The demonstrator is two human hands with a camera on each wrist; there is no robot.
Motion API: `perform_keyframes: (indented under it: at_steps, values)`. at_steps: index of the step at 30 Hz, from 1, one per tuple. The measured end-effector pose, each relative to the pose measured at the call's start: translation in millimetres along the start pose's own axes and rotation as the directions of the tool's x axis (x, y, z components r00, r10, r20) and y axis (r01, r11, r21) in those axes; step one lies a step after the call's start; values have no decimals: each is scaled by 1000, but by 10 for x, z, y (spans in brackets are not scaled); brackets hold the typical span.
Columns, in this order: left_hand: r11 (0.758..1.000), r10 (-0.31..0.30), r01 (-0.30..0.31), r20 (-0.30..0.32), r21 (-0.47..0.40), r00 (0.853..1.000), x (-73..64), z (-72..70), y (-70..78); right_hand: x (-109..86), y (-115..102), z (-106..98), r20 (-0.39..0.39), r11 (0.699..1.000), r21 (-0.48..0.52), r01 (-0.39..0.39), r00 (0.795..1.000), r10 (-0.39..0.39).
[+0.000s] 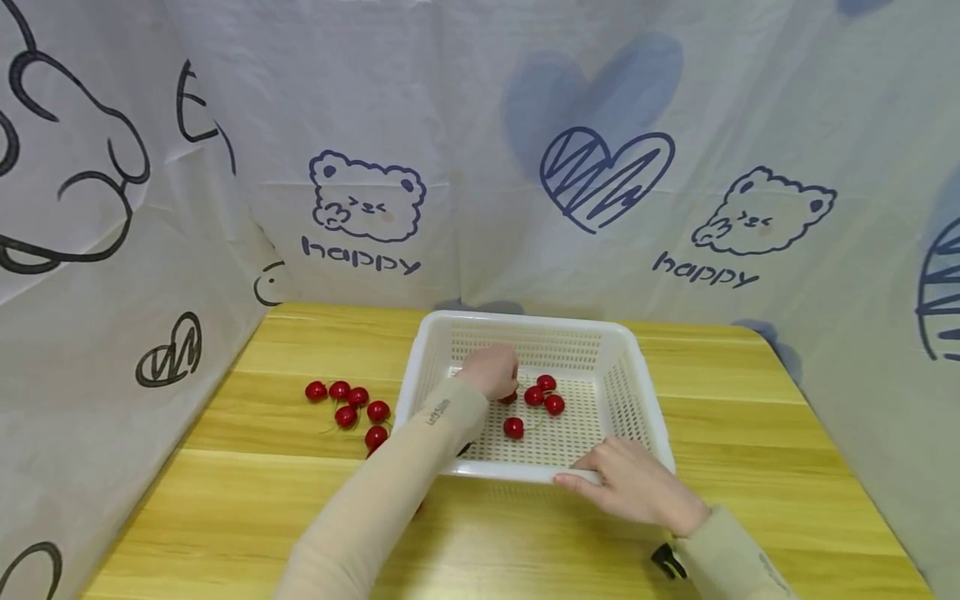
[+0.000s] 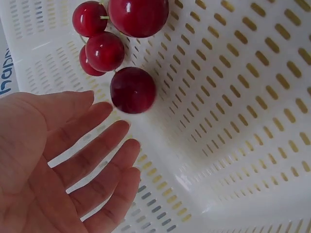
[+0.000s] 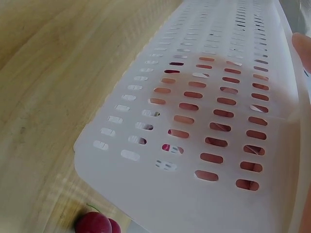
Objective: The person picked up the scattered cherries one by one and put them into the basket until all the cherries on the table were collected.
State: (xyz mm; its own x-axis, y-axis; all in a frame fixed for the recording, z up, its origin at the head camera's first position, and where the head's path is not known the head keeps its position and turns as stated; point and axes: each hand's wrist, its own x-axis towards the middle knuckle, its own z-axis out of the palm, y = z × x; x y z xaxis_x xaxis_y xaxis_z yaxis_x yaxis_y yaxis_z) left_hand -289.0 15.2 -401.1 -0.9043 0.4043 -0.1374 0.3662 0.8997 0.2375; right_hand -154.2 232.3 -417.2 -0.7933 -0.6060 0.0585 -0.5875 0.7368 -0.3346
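Note:
A white plastic basket (image 1: 517,473) with slotted walls stands on the table. Inside its left half is my left hand (image 1: 491,372), palm facing the cherries. The left wrist view shows that hand's fingers spread and relaxed, with a dark red cherry (image 2: 132,90) just past the fingertips and nothing held. Several more red cherries (image 1: 534,396), some with stems, lie on the basket floor. My right hand (image 1: 633,483) grips the basket's front rim near the right corner, thumb outside. In the right wrist view only parts of that hand show at the right edge.
Several loose cherries (image 1: 347,417) lie on the wooden table (image 1: 240,508), left of the basket; my left forearm partly covers that group. A printed white cloth (image 1: 480,250) hangs behind the table and at its sides. A small black object (image 1: 667,561) is beside my right cuff.

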Motion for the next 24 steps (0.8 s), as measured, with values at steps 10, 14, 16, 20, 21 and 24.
perform_keyframes:
  at_steps: [10, 14, 16, 20, 21, 24]
  values:
    - [999, -27, 25, -52, -43, 998, -98, -220, -72, 10, 6, -13, 34, 998, 50, -31, 999, 29]
    - [999, -19, 15, -91, -43, 996, -189, -397, -126, 26, 9, -28, 44, 997, 57, -43, 998, 40]
    - [999, -15, 11, -102, -46, 995, -246, -489, -161, 31, 12, -35, 44, 998, 50, -46, 998, 44]
    - [998, -13, 5, -139, -61, 990, -348, -631, -284, 31, 18, -39, 43, 999, 35, -41, 998, 39]
    - [998, -16, 5, -148, -68, 989, -370, -656, -324, 32, 19, -36, 43, 999, 35, -39, 998, 37]
    - [996, -20, 2, -187, -93, 982, -439, -706, -462, 38, 19, -24, 40, 999, 34, -36, 999, 35]
